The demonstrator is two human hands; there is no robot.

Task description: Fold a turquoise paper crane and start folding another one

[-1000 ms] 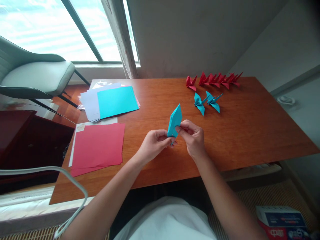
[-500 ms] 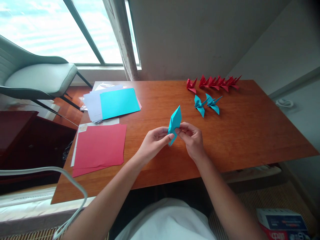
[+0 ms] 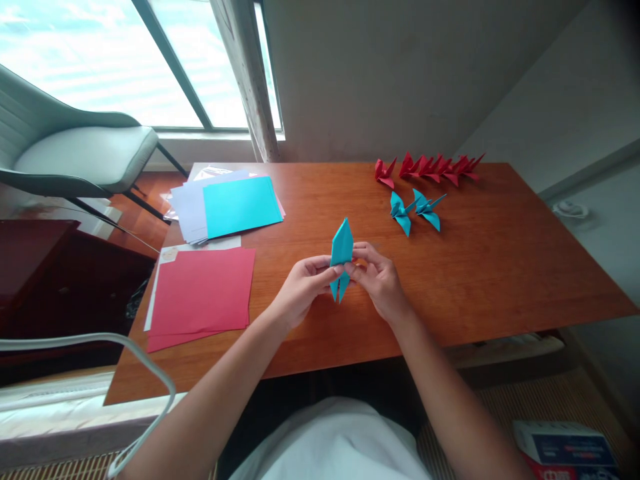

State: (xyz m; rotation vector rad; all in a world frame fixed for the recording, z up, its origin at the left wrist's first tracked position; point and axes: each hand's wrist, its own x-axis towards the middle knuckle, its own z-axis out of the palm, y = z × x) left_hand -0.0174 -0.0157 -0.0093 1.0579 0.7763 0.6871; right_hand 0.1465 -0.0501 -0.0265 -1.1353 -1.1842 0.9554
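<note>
Between my hands, above the table's near half, is a blue folded paper (image 3: pixel 343 243), held upright. It is a narrow diamond with two separate points at its lower end. My left hand (image 3: pixel 309 285) pinches its left side, thumb on the front. From the right, my right hand (image 3: pixel 376 277) pinches it too, its thumb close to the left one. The fingers behind the paper are partly hidden. Beyond my hands stand two blue paper cranes (image 3: pixel 401 212), and behind these a row of several red paper cranes (image 3: pixel 440 168).
The wooden table (image 3: pixel 480 267) carries red paper sheets (image 3: pixel 203 290) at the left. Behind them lie blue sheets (image 3: pixel 243 207) on pale sheets (image 3: pixel 187 210). A chair (image 3: pixel 85 157) stands past the left edge, and a white cable (image 3: pixel 125 343) curves at the lower left.
Both hands have turned the blue folded paper so its face points more toward me. Its two lower points now show apart, and my hands remain on it.
</note>
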